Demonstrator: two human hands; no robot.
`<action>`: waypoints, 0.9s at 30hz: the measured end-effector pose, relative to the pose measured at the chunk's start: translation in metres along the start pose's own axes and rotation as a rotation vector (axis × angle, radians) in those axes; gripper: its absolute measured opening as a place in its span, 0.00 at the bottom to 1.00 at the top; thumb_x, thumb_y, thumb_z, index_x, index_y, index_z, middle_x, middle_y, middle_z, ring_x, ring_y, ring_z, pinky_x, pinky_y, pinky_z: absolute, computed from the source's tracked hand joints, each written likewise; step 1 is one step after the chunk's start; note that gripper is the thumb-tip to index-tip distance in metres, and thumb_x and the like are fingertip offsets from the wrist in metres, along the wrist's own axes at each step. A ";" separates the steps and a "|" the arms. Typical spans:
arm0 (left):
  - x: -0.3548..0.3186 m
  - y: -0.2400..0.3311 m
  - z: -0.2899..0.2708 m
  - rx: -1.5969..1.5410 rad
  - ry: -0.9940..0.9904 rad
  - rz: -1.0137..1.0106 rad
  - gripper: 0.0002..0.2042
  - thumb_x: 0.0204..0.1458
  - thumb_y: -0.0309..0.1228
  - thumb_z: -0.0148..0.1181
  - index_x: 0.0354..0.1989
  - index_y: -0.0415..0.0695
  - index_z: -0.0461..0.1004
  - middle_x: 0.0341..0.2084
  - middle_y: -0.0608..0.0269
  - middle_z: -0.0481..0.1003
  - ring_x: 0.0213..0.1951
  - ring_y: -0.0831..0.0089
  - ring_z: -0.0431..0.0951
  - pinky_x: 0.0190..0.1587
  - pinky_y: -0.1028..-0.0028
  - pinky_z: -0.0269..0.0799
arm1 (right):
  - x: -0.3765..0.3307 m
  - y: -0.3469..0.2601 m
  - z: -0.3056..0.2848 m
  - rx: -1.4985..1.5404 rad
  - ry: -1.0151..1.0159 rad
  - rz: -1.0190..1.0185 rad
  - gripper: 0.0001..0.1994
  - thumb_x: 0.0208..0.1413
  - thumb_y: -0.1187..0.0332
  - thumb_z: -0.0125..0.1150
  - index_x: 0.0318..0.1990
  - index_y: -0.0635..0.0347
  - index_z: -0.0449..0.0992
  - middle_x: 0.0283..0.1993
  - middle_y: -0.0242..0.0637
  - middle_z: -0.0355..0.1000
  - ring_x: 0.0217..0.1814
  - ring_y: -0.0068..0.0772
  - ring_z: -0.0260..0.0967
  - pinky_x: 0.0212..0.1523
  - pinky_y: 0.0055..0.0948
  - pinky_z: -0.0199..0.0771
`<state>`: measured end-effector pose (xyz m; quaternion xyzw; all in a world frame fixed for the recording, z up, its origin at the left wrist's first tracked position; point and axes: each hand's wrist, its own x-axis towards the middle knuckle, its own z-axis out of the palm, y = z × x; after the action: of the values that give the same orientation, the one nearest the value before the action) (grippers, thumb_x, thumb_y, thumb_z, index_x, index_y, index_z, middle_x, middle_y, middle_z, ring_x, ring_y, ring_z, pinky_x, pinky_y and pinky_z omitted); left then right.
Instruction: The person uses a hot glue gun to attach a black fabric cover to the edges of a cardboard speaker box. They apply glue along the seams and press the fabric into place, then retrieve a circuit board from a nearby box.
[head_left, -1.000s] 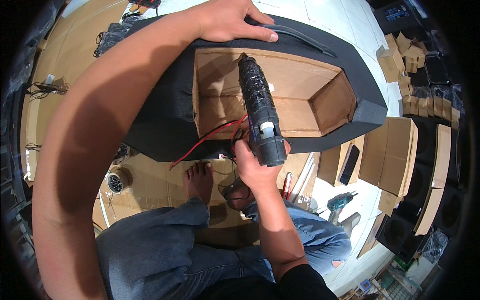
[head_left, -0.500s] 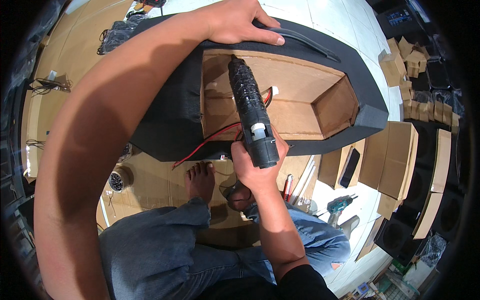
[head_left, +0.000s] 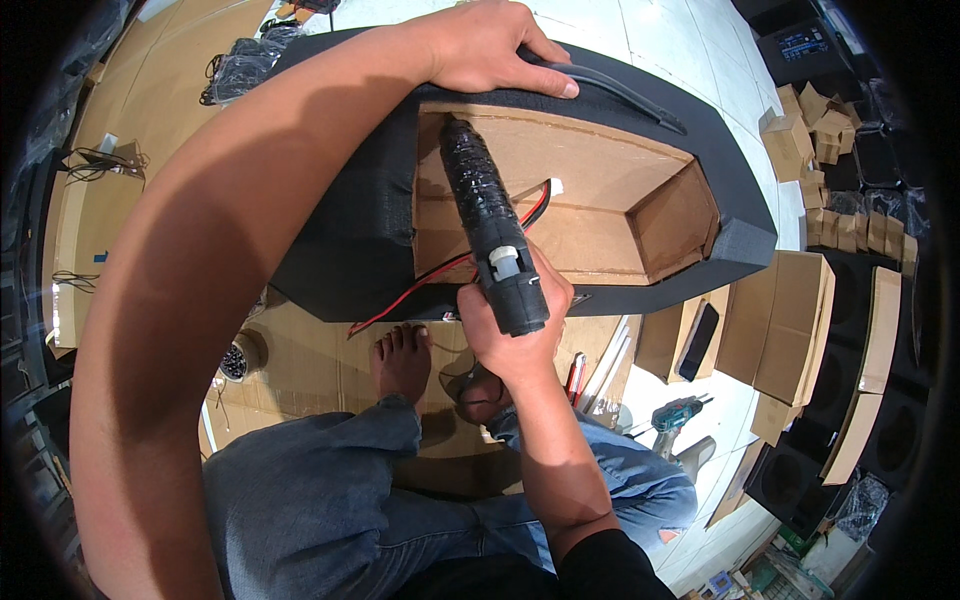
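Observation:
My right hand (head_left: 520, 325) is closed around a glue gun (head_left: 478, 190), whose black barrel looks wrapped in shiny tape; a white piece shows at its rear. Its tip reaches the far left inner corner of a black speaker cabinet (head_left: 345, 215) with a bare brown wooden inside. My left hand (head_left: 495, 50) grips the cabinet's far edge, thumb on top beside a black strap handle (head_left: 635, 95). Its other fingertips are partly hidden. Red and black wires (head_left: 405, 290) come from inside the cabinet and hang over its near edge.
Right of my legs lie a cutter knife (head_left: 576, 375), white sticks (head_left: 603, 375) and a teal cordless drill (head_left: 677, 412). A phone (head_left: 698, 340) rests on cardboard by an open carton (head_left: 770, 320). A tub of screws (head_left: 238, 360) stands left of my feet.
The glue gun's tip has swung slightly left into the cabinet's corner, and its barrel leans more. My left hand keeps its hold at the far edge.

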<state>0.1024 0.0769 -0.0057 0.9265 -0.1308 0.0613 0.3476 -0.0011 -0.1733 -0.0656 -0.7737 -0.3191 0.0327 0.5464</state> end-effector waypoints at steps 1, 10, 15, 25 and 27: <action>0.000 0.000 0.000 0.003 -0.002 -0.004 0.28 0.56 0.49 0.66 0.52 0.32 0.80 0.52 0.41 0.80 0.53 0.52 0.82 0.58 0.66 0.75 | 0.000 0.000 0.000 0.000 -0.013 0.009 0.13 0.40 0.80 0.61 0.37 0.68 0.77 0.27 0.41 0.72 0.25 0.36 0.71 0.33 0.30 0.74; 0.002 -0.002 0.000 0.007 -0.008 0.018 0.28 0.57 0.49 0.66 0.52 0.32 0.80 0.53 0.41 0.79 0.53 0.52 0.82 0.58 0.66 0.75 | 0.003 0.002 -0.001 0.034 -0.068 -0.035 0.15 0.39 0.79 0.62 0.40 0.67 0.77 0.28 0.41 0.71 0.26 0.37 0.71 0.34 0.31 0.74; 0.002 -0.002 0.007 0.130 0.003 0.007 0.29 0.58 0.50 0.66 0.56 0.36 0.79 0.57 0.49 0.78 0.61 0.56 0.77 0.67 0.64 0.67 | 0.006 0.003 0.001 0.032 -0.074 -0.063 0.16 0.38 0.78 0.63 0.40 0.66 0.77 0.28 0.40 0.70 0.26 0.40 0.69 0.34 0.31 0.73; 0.001 -0.002 0.006 0.117 0.010 -0.002 0.30 0.57 0.52 0.65 0.56 0.36 0.79 0.57 0.48 0.78 0.61 0.54 0.77 0.67 0.62 0.67 | 0.000 0.000 -0.004 0.029 -0.040 -0.050 0.14 0.37 0.79 0.62 0.37 0.67 0.75 0.28 0.42 0.70 0.27 0.41 0.69 0.34 0.29 0.73; 0.002 0.000 0.004 0.139 -0.005 0.020 0.29 0.58 0.52 0.65 0.56 0.36 0.79 0.57 0.48 0.78 0.61 0.54 0.77 0.67 0.62 0.66 | -0.004 0.001 -0.007 0.022 -0.017 -0.012 0.14 0.37 0.79 0.61 0.36 0.68 0.75 0.28 0.42 0.70 0.27 0.39 0.69 0.34 0.28 0.72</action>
<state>0.1039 0.0735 -0.0081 0.9471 -0.1362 0.0714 0.2817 -0.0008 -0.1813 -0.0651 -0.7653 -0.3279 0.0394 0.5525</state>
